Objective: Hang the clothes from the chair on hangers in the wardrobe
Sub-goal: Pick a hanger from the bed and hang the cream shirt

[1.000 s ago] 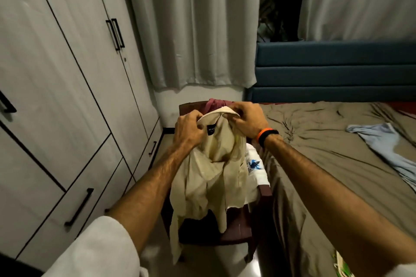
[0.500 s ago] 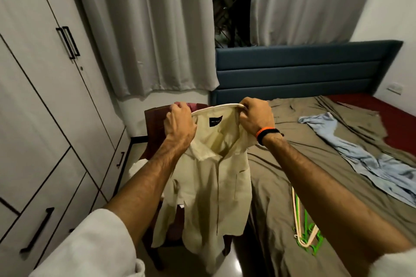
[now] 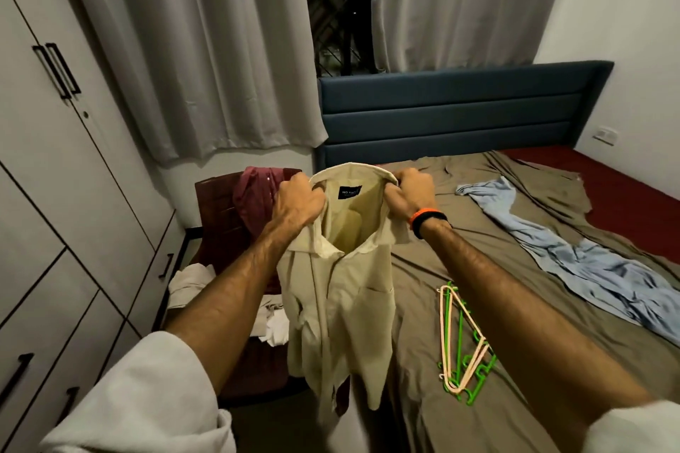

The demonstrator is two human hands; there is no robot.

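Up in mid-frame, the cream shirt (image 3: 342, 305) hangs by its collar, held open between both hands — the left hand (image 3: 300, 204) fisted on the collar's left side, the right hand (image 3: 410, 191) clamped on the right side, an orange-and-black wristband (image 3: 427, 219) on that wrist. Its body droops straight down, over the gap between chair and bed.

At about nine o'clock from the shirt stands the dark red chair (image 3: 217, 217), with a maroon garment (image 3: 255, 195) draped over its back and pale clothes (image 3: 191, 287) heaped on the seat, partly hidden by the left forearm.

At four o'clock, a bunch of green and cream hangers (image 3: 461, 346) lies on the bed (image 3: 496, 232), on its brown sheet. Farther out, at three o'clock, a light blue garment (image 3: 574, 261) sprawls across the same sheet.

Along the left edge — eight to ten o'clock — runs the wardrobe (image 3: 55, 176), its doors closed. Grey curtains (image 3: 206, 48) hang at twelve o'clock.
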